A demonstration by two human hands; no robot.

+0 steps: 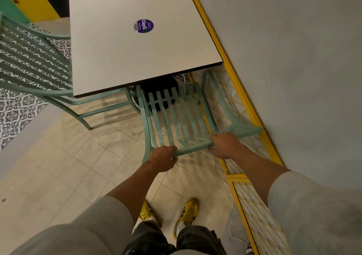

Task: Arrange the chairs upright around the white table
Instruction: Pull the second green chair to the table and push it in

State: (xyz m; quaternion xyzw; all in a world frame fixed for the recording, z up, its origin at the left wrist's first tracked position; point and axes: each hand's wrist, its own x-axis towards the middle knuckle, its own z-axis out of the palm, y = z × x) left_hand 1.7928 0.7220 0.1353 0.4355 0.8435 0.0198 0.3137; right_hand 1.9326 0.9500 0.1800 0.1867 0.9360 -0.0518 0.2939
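1. Both arms reach forward and down, sleeves pushed to the elbows.
2. The left hand (pixel 163 157) is curled tight around the top rail of a mint-green slatted chair (pixel 182 117).
3. The right hand (pixel 225 144) grips the same rail further right, fingers wrapped over it.
4. The chair's front tucks under the near edge of the white table (pixel 117 54).
5. A second green chair (pixel 35 62) stands at the table's left side.

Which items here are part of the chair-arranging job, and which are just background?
Job: mint-green slatted metal chair gripped by left hand and right hand; second mint-green slatted chair; square white table.
Background: round purple sticker; yellow mesh barrier.
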